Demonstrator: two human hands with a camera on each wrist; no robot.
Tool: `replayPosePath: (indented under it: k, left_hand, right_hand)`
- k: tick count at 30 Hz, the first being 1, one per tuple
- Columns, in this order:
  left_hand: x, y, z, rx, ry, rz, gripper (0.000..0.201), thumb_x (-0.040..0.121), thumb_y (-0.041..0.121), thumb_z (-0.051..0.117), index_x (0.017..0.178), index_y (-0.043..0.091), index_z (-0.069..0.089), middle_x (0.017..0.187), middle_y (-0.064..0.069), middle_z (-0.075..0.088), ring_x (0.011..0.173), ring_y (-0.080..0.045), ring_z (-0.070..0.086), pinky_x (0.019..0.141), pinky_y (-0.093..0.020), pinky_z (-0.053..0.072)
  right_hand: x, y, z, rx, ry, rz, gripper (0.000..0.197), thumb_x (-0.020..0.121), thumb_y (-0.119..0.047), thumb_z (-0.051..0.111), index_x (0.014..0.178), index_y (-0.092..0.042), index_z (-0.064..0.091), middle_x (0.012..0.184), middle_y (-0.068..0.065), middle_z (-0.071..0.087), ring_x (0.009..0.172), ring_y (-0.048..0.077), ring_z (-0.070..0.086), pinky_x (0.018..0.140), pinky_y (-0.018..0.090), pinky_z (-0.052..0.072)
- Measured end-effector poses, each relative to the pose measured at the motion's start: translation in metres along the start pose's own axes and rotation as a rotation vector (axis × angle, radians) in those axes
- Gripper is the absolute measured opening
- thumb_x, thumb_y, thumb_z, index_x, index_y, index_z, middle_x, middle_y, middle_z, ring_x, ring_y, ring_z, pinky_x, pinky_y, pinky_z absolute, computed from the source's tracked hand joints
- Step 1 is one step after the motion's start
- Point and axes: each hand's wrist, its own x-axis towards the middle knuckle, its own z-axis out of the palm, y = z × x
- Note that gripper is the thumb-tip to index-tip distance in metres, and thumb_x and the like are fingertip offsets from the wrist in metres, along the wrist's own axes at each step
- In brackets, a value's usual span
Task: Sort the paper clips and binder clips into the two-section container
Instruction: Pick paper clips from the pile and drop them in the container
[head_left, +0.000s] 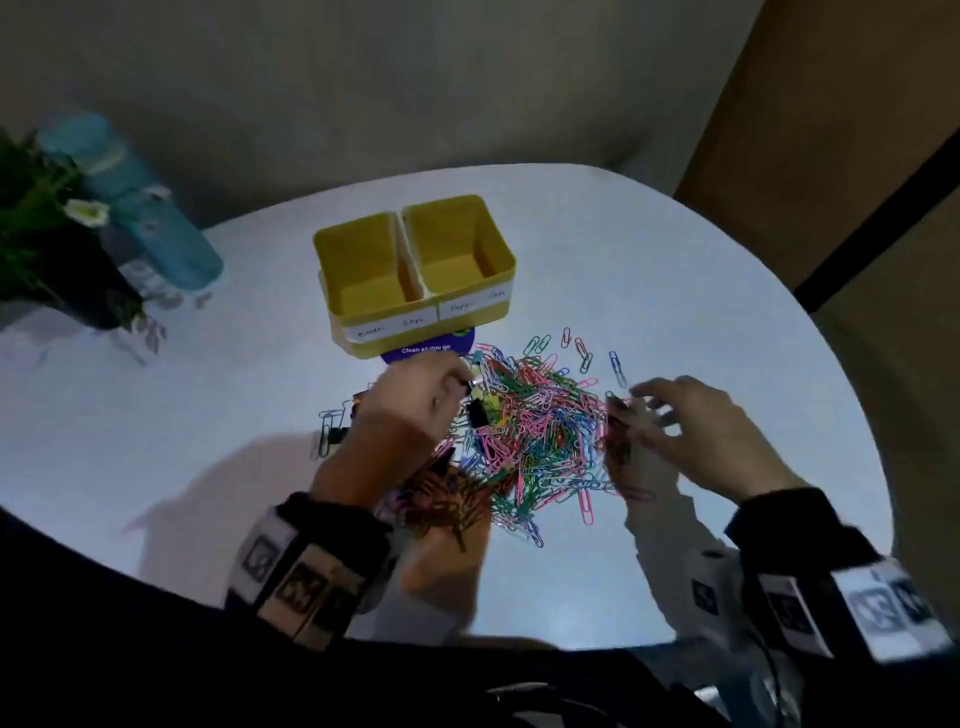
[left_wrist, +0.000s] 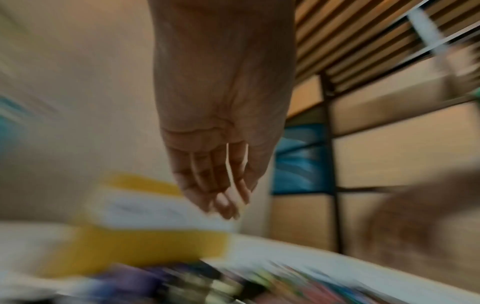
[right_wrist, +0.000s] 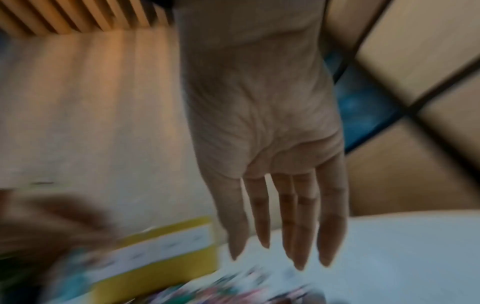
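Observation:
The yellow two-section container (head_left: 415, 275) stands at the table's middle back, and both labelled sections look empty. In front of it lies a big pile of coloured paper clips (head_left: 535, 436). A black binder clip (head_left: 475, 411) sits at the pile's left edge, and more binder clips (head_left: 332, 428) lie left of my left wrist. My left hand (head_left: 460, 382) hovers at the pile's upper left, fingers loosely bent, nothing visibly held. My right hand (head_left: 644, 410) hangs over the pile's right edge with straight, spread fingers (right_wrist: 298, 246). Both wrist views are blurred; the container (left_wrist: 135, 246) shows below my left hand (left_wrist: 228, 203).
A potted plant (head_left: 47, 244) and a teal bottle (head_left: 140, 208) stand at the back left of the round white table (head_left: 727, 312). A purple card (head_left: 431, 349) lies under the container's front. Loose paper clips (head_left: 576, 348) are scattered behind the pile.

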Motion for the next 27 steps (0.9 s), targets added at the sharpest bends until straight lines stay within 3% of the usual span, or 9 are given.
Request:
replayPosePath:
  k: [4, 6, 10, 15, 17, 22, 25, 27]
  left_hand:
    - [0.032, 0.035, 0.047, 0.176, -0.366, 0.073, 0.018, 0.091, 0.014, 0.058, 0.103, 0.02, 0.069, 0.109, 0.0, 0.065, 0.101, -0.017, 0.06, 0.086, -0.033, 0.05]
    - [0.04, 0.033, 0.057, 0.292, -0.391, 0.061, 0.02, 0.087, 0.027, 0.067, 0.106, 0.019, 0.067, 0.111, -0.001, 0.059, 0.106, -0.02, 0.056, 0.082, -0.031, 0.044]
    - [0.046, 0.027, 0.056, 0.428, -0.399, -0.019, 0.061, 0.069, 0.046, 0.079, 0.116, 0.012, 0.057, 0.118, -0.007, 0.052, 0.109, -0.027, 0.053, 0.078, -0.038, 0.044]
    - [0.048, 0.016, 0.056, 0.393, -0.386, -0.017, 0.047, 0.07, 0.039, 0.081, 0.102, 0.013, 0.058, 0.106, -0.007, 0.061, 0.099, -0.027, 0.056, 0.071, -0.035, 0.042]
    - [0.05, 0.016, 0.058, 0.405, -0.383, -0.008, 0.033, 0.076, 0.031, 0.079, 0.096, 0.014, 0.06, 0.104, -0.007, 0.061, 0.099, -0.029, 0.058, 0.072, -0.036, 0.043]
    - [0.056, 0.011, 0.059, 0.361, -0.398, 0.0, 0.015, 0.083, 0.012, 0.071, 0.088, 0.012, 0.057, 0.108, -0.011, 0.051, 0.093, -0.033, 0.057, 0.074, -0.039, 0.045]
    - [0.059, 0.006, 0.055, 0.217, -0.384, -0.033, 0.014, 0.083, 0.003, 0.069, 0.082, 0.011, 0.057, 0.084, -0.004, 0.056, 0.085, -0.026, 0.061, 0.067, -0.033, 0.044]
    - [0.06, 0.005, 0.048, 0.048, -0.395, -0.09, 0.013, 0.083, 0.002, 0.07, 0.081, 0.01, 0.06, 0.076, -0.003, 0.058, 0.072, -0.018, 0.06, 0.063, -0.029, 0.043]
  right_hand:
    - [0.025, -0.035, 0.024, -0.102, -0.068, -0.204, 0.038, 0.085, -0.026, 0.064, 0.122, -0.035, 0.06, 0.109, 0.003, 0.054, 0.107, 0.028, 0.056, 0.081, 0.037, 0.048]
    - [0.032, -0.041, 0.035, -0.092, -0.064, -0.216, 0.034, 0.086, -0.028, 0.065, 0.119, -0.035, 0.063, 0.109, 0.002, 0.052, 0.106, 0.025, 0.056, 0.079, 0.036, 0.049]
    - [0.045, -0.04, 0.045, -0.04, -0.08, -0.197, 0.05, 0.077, -0.037, 0.075, 0.122, -0.025, 0.059, 0.109, 0.004, 0.052, 0.105, 0.027, 0.056, 0.083, 0.04, 0.05]
    - [0.056, -0.043, 0.046, 0.035, -0.106, -0.182, 0.083, 0.062, -0.045, 0.085, 0.131, -0.019, 0.046, 0.119, 0.009, 0.047, 0.107, 0.027, 0.052, 0.087, 0.038, 0.047]
    - [0.062, -0.045, 0.048, 0.032, -0.127, -0.19, 0.076, 0.066, -0.042, 0.084, 0.128, -0.018, 0.048, 0.116, 0.009, 0.046, 0.105, 0.027, 0.051, 0.084, 0.035, 0.044]
    - [0.079, -0.046, 0.05, 0.058, -0.106, -0.252, 0.027, 0.079, -0.025, 0.076, 0.101, -0.015, 0.065, 0.097, 0.006, 0.061, 0.096, 0.026, 0.057, 0.077, 0.031, 0.041]
    - [0.083, -0.045, 0.047, 0.074, -0.093, -0.255, 0.017, 0.081, -0.018, 0.073, 0.095, -0.011, 0.066, 0.095, 0.008, 0.066, 0.093, 0.025, 0.058, 0.075, 0.029, 0.041]
    - [0.085, -0.045, 0.043, 0.133, -0.1, -0.219, 0.016, 0.08, -0.015, 0.074, 0.088, -0.006, 0.063, 0.087, 0.006, 0.065, 0.085, 0.021, 0.057, 0.07, 0.027, 0.041]
